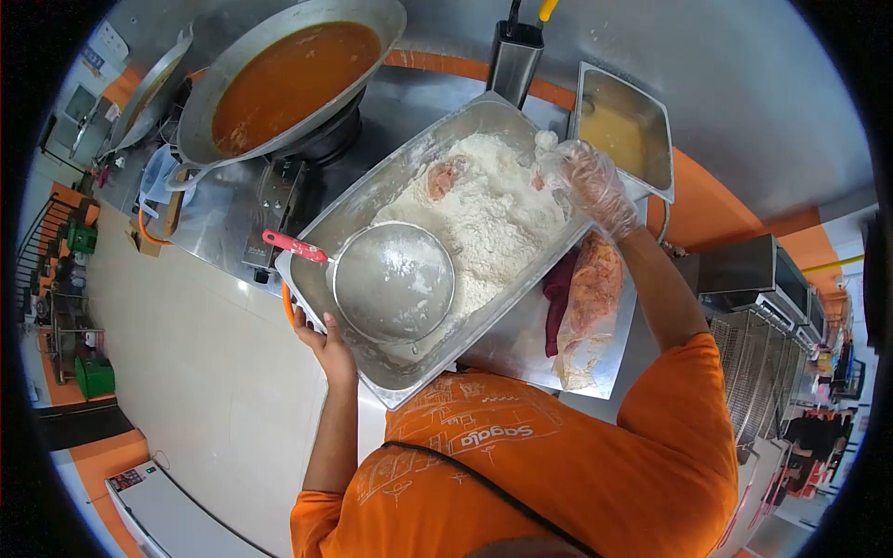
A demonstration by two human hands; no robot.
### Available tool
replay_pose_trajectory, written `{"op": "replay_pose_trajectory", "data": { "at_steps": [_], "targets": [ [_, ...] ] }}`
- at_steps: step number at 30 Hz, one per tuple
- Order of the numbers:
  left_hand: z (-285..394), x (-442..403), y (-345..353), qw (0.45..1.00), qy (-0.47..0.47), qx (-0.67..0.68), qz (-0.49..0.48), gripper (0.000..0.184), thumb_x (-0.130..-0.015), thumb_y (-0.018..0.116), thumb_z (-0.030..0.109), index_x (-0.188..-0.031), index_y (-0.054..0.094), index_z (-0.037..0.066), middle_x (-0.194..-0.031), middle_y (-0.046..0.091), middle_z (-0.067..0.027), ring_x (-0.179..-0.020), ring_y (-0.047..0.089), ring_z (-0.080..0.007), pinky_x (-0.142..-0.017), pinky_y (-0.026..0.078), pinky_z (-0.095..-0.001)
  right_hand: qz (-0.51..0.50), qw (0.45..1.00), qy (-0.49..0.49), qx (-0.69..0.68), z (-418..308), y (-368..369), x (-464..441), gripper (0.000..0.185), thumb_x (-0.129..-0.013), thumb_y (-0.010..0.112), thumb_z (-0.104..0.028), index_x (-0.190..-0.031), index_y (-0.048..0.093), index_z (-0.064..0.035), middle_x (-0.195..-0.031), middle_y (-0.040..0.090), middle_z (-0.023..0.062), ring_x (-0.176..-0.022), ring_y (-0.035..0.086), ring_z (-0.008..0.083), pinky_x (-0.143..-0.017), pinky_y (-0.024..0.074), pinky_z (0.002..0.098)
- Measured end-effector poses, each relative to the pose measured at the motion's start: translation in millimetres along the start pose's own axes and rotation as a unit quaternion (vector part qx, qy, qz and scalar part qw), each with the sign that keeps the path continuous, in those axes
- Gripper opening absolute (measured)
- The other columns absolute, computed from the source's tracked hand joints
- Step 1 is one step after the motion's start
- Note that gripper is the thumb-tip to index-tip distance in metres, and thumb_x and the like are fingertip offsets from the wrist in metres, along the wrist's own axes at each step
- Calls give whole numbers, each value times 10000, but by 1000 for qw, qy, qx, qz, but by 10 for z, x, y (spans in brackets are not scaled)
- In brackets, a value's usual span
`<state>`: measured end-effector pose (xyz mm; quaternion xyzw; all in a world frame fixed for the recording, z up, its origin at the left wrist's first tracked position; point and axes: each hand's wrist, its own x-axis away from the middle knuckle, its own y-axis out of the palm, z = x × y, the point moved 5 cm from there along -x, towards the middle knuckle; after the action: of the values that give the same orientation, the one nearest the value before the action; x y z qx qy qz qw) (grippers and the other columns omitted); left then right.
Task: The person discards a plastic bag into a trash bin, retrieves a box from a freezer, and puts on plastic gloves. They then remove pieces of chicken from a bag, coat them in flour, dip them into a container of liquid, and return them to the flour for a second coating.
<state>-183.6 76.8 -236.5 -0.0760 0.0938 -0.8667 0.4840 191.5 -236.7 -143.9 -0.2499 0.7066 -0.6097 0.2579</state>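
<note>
Steel tray (383,370), mid-frame, needed steadying: left hand (334,355), part-open, touched its lower-left rim; right hand (595,181) curled, hold unclear.

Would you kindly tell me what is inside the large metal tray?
White powder, a pinkish piece that looks like raw meat, and a red-handled round strainer. Anything buried in the powder or under the strainer is covered.

Shirt (577,470): orange, short-sleeved, white line drawings (400,481), white "Sagaja" lettering (498,434).
Strap (507,503): thin, black.
Right hand (591,177): clear, crinkled plastic glove (606,205).
</note>
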Motion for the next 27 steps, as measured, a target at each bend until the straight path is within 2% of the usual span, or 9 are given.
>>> {"op": "replay_pose_trajectory", "data": {
  "at_steps": [2, 4, 5, 7, 11, 17, 20, 24, 27],
  "targets": [
    [24, 2, 11, 1000, -3, 1, -2, 595, -940, 512, 176, -1391, 172, -10, -1449, 199, -193, -1342, 205, -295, -1109, 127, -399, -12, 999, 35, -29, 87, 48, 2, 294, -791, 525, -97, -1077, 579, -48, -1061, 564, 170, -998, 559, 339, -880, 453, 426],
    [20, 17, 2, 1000, -7, 0, -2, 600, -941, 512, 180, -1392, 167, -12, -1449, 197, -193, -1344, 199, -295, -1110, 124, -401, 131, 974, -184, 20, 87, 194, 32, 271, -794, 532, -112, -1053, 585, -53, -1089, 584, 138, -1007, 578, 296, -867, 472, 400],
    [13, 9, 3, 1000, 7, -14, 0, 577, -944, 511, 189, -1379, 183, -2, -1426, 236, -180, -1316, 246, -275, -1094, 171, -389, 129, 974, -186, 16, 132, 365, -21, 271, -794, 532, -112, -1053, 585, -53, -1089, 584, 138, -1007, 578, 296, -867, 472, 400],
    [-8, 2, -7, 999, 19, -33, 5, 555, -948, 510, 199, -1367, 199, 8, -1404, 274, -168, -1288, 292, -254, -1078, 218, -378, -34, 959, -200, 196, 142, 814, -142, 210, -842, 516, -182, -945, 586, -14, -970, 620, 184, -851, 626, 310, -733, 501, 388],
    [30, 30, -4, 999, 17, -50, 6, 550, -945, 509, 180, -1363, 201, -2, -1399, 281, -170, -1282, 300, -256, -1076, 221, -376, -266, 919, -162, 240, -70, 1451, -287, 189, -814, 504, -146, -908, 607, -19, -913, 638, 173, -817, 645, 292, -702, 516, 384],
    [9, 15, -7, 1000, 9, -13, 2, 606, -945, 508, 189, -1392, 151, -13, -1445, 183, -198, -1345, 188, -305, -1110, 125, -410, -41, 990, -86, 104, 67, 1956, -717, 228, -762, 527, -130, -945, 625, -34, -831, 638, 182, -809, 651, 280, -670, 513, 390],
    [29, 34, 11, 1000, 9, -25, 4, 606, -944, 511, 189, -1391, 155, -10, -1448, 176, -199, -1355, 167, -317, -1109, 124, -418, -70, 980, -75, 171, 98, 2288, -797, 255, -769, 512, -108, -988, 611, -22, -940, 631, 183, -879, 630, 291, -732, 510, 402],
    [26, 45, -14, 997, -5, -76, 33, 596, -940, 522, 237, -1385, 194, 15, -1449, 219, -178, -1337, 212, -303, -1102, 142, -415, -99, 988, -84, 87, -40, 1643, -777, 269, -795, 504, -87, -1036, 615, -40, -1027, 632, 154, -972, 623, 286, -805, 513, 371],
    [14, 53, -37, 997, -5, -74, 31, 600, -941, 520, 245, -1387, 193, 14, -1452, 216, -180, -1345, 199, -310, -1106, 129, -417, 14, 989, -140, 55, -71, 1156, -643, 313, -795, 495, -56, -1091, 599, -52, -1095, 611, 157, -1020, 600, 290, -864, 493, 369]
  ]
}}
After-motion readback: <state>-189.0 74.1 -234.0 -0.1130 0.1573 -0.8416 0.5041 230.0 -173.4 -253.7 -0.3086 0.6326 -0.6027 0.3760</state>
